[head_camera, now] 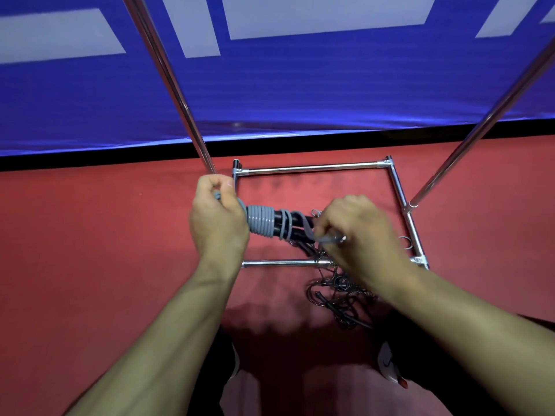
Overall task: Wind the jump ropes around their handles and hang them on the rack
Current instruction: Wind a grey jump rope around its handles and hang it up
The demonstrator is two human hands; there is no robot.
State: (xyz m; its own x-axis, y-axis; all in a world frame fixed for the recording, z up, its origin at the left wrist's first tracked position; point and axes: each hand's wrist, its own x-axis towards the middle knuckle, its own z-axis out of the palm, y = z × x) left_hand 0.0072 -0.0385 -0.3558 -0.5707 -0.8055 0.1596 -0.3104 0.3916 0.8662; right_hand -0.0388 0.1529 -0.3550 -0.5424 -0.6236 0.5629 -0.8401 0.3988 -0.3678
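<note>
My left hand (pixel 217 217) grips the left end of two black jump rope handles (pixel 295 225) held side by side. Grey rope (pixel 259 225) is coiled tightly around them in several turns beside that hand, with looser turns further right. My right hand (pixel 359 232) pinches the free end of the grey rope near the handles' right end. A second, thin black jump rope (pixel 338 291) lies tangled on the red floor below my right hand. The chrome rack (pixel 312 168) stands in front of me, its base frame on the floor under my hands.
Two chrome rack uprights (pixel 177 94) (pixel 483 127) slant up at left and right. A blue and white banner (pixel 285 85) covers the wall behind. Small metal rings (pixel 405 242) hang by the right base bar. My shoes (pixel 390 367) show at the bottom.
</note>
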